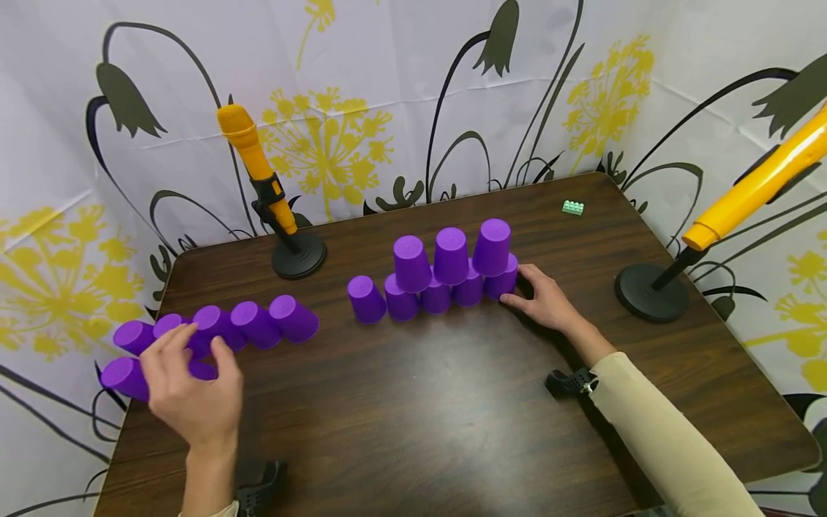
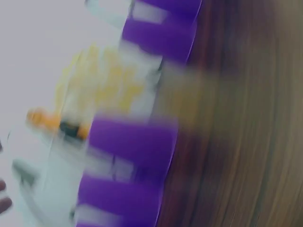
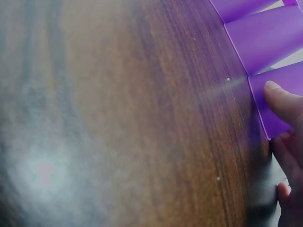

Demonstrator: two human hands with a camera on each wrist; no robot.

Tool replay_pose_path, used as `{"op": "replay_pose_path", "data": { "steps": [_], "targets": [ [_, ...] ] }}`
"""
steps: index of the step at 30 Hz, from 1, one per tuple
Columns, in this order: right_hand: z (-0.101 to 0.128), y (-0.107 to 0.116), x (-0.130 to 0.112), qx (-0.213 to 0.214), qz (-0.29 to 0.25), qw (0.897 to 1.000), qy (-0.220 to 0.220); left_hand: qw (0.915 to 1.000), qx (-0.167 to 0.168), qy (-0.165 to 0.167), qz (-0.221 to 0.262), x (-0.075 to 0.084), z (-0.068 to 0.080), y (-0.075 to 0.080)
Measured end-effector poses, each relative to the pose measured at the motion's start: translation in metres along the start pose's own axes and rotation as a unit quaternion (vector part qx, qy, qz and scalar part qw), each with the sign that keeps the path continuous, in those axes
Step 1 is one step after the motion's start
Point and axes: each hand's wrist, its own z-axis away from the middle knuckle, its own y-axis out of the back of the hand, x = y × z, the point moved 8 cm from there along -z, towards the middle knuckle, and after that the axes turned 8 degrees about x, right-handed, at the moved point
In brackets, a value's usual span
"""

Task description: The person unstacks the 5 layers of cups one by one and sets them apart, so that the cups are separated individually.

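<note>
Purple cups (image 1: 446, 269) stand upside down mid-table in two tiers, three on top of a longer bottom row. My right hand (image 1: 545, 301) lies on the table with straight fingers touching the rightmost bottom cup (image 1: 505, 281); the right wrist view shows the thumb (image 3: 284, 101) against that cup (image 3: 284, 73). At the left edge sits a second cluster of purple cups (image 1: 255, 323). My left hand (image 1: 194, 388) hovers over its near cups with loosely spread fingers, partly hiding one; I see nothing gripped. The left wrist view is motion-blurred, showing purple cups (image 2: 137, 142).
An orange microphone on a black stand (image 1: 298, 258) rises at the back left. Another stand (image 1: 649, 291) is at the right, close to my right hand. A small green brick (image 1: 572, 207) lies at the back right. A flowered curtain surrounds the dark wooden table (image 1: 420, 402).
</note>
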Motion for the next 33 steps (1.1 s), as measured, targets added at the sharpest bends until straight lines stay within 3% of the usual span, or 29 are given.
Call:
{"op": "replay_pose_path", "data": {
  "steps": [3,6,10,14,17,23,28,33],
  "targets": [
    [0.000,0.001,0.001,0.000,0.000,1.000,-0.004,0.9925,-0.028,-0.036,0.113,0.038,0.014,-0.029],
    [0.000,0.002,0.001,0.002,0.000,1.000,-0.003,0.9763,-0.103,-0.060,0.181,0.072,0.032,-0.061],
    [0.000,0.002,0.001,0.003,0.001,1.000,-0.002,0.9516,-0.213,-0.065,0.211,0.106,0.055,-0.100],
    [0.000,0.002,0.002,0.005,0.001,1.000,0.000,0.9318,-0.285,-0.066,0.215,0.130,0.070,-0.131],
    [0.000,0.002,0.001,0.008,-0.001,1.000,0.006,0.9245,-0.307,-0.066,0.217,0.142,0.075,-0.149],
    [-0.001,0.002,0.000,0.010,-0.003,1.000,0.011,0.9193,-0.314,-0.055,0.231,0.152,0.075,-0.174],
    [0.000,0.002,-0.001,0.009,-0.004,1.000,0.010,0.9152,-0.323,-0.052,0.235,0.155,0.080,-0.183],
    [0.000,0.001,0.000,0.009,-0.002,1.000,0.010,0.9195,-0.312,-0.048,0.234,0.155,0.081,-0.185]
  ]
}}
